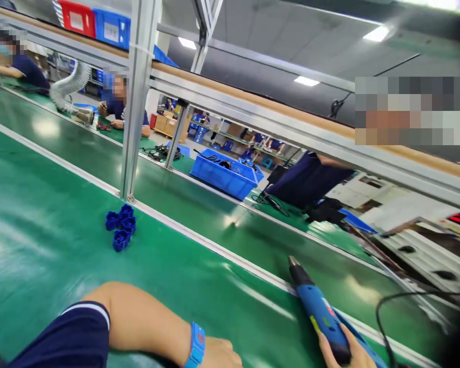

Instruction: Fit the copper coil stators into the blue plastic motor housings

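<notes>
My right hand (350, 347) is wrapped round the rear of a blue electric screwdriver (322, 312), at the lower right. Its black nose and metal tip point up and left, over the metal rail by the bench. My left forearm lies across the green bench top (168, 276), a blue wrist strap (197, 345) round the wrist. Only the back of my left hand (219, 352) shows at the bottom edge; its fingers are out of view. Several dark blue plastic parts (121, 227) sit clustered on the bench beyond my left arm.
An aluminium post (132, 112) rises behind the blue parts. A conveyor strip (214, 209) runs between two metal rails. Beyond it stand a blue bin (224, 174) and some black cables (161, 152). Co-workers sit across the line. A black cord (383, 322) curves at the right.
</notes>
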{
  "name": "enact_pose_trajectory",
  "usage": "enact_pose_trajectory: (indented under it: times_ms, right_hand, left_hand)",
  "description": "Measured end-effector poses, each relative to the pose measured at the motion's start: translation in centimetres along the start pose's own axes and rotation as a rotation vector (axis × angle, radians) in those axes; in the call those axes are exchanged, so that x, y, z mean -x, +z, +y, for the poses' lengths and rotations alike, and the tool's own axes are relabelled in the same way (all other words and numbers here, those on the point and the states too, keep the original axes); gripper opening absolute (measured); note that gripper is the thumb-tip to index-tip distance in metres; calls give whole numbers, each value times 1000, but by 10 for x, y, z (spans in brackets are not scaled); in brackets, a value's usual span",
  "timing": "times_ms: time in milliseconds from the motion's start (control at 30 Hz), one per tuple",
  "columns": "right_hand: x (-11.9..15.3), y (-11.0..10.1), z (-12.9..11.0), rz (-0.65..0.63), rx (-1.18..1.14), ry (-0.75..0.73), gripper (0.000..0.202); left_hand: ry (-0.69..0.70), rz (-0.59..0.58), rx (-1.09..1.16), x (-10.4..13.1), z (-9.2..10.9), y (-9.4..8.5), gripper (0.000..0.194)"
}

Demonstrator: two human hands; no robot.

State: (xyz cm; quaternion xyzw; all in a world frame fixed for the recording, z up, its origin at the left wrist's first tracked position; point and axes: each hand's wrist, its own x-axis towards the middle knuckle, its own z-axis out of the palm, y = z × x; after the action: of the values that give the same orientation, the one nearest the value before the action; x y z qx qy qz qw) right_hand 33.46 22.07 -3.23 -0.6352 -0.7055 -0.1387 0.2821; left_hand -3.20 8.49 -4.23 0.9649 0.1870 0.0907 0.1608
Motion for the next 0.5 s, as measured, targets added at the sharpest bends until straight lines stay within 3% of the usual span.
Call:
enact_pose_trajectory:
  times_ms: [100,233,300,500]
  right_hand:
    - [7,-8,-40,142,11,-24,90]
    - [14,-12,-90,196,2,39,84]
    - [19,-12,-100,186,22,82,75]
    - [37,-16,-115,110,-17,81,66]
  left_hand:
    - [-9,23,-113,12,19,-6,5]
    - [8,30,-232,27,38,-17,42]
    - [2,11,-205,27,41,-19,47]
    - [33,-57,-194,27,42,-20,39]
